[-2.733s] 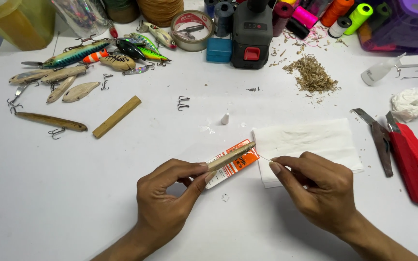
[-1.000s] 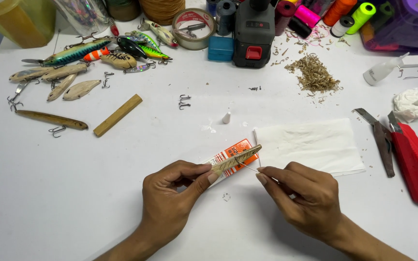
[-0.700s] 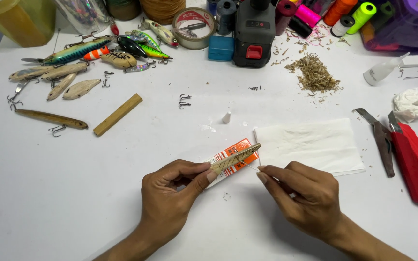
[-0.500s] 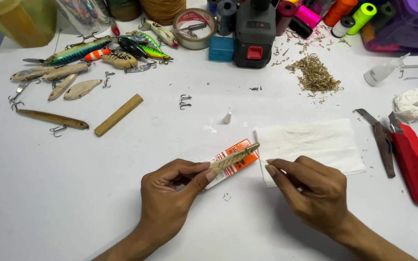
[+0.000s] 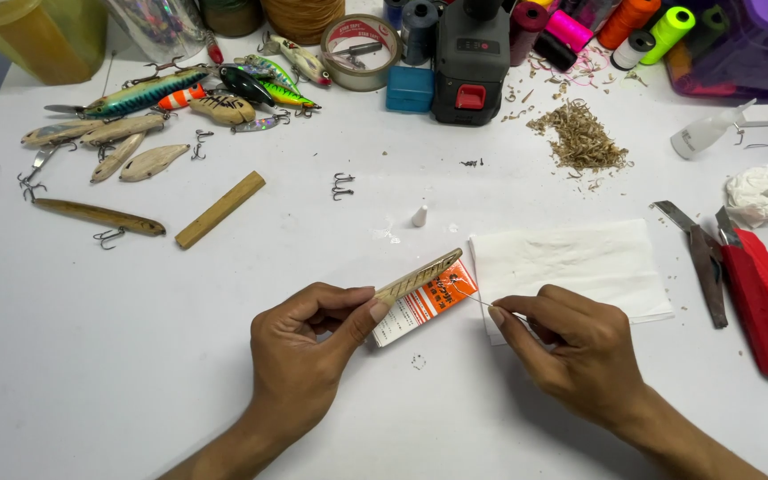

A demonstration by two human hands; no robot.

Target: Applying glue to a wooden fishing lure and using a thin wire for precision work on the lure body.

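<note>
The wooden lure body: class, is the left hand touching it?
Touching. The head view shows the left hand pinching the wooden lure body between thumb and fingers.

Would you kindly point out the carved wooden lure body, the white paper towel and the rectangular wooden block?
carved wooden lure body point(image 5: 420, 277), head view, mid-body.
white paper towel point(image 5: 580, 260), head view, centre.
rectangular wooden block point(image 5: 220, 210), head view, middle.

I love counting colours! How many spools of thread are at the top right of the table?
5 that show clearly: orange spool, neon yellow-green spool, pink spool, black-and-white spool, dark spool beside the pink one. More may be cut off along the top edge.
</note>
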